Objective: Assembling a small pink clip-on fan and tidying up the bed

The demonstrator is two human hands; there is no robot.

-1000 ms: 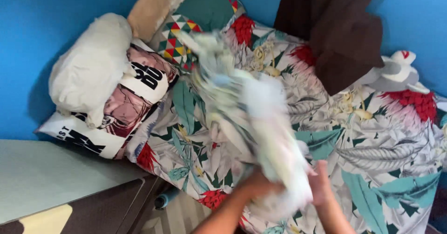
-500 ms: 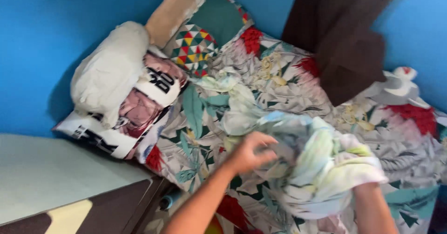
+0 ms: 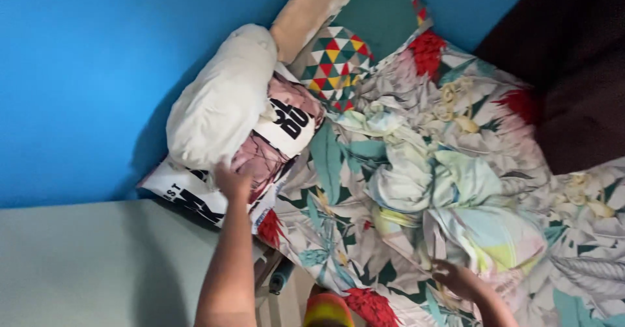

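Note:
My left hand (image 3: 232,182) reaches up to the printed pink, white and black pillow (image 3: 260,146) and rests on its lower edge, just under the plain white pillow (image 3: 221,102). My right hand (image 3: 456,279) lies low on the bed, fingers on the bottom edge of a crumpled pale pastel cloth (image 3: 449,200) that is heaped on the floral bedsheet (image 3: 586,236). Whether the right fingers pinch the cloth is unclear.
A blue wall backs the bed. A triangle-patterned teal cushion (image 3: 355,47) and a tan pillow (image 3: 306,11) lean at the head. A dark brown curtain (image 3: 579,73) hangs at right. A pale grey-green cabinet top (image 3: 84,262) is at lower left; a colourful round object (image 3: 325,311) sits below.
The pastel cloth was flung up, then dropped onto the bed. My left hand let it go and moved left to the printed pillow. The view shifted left.

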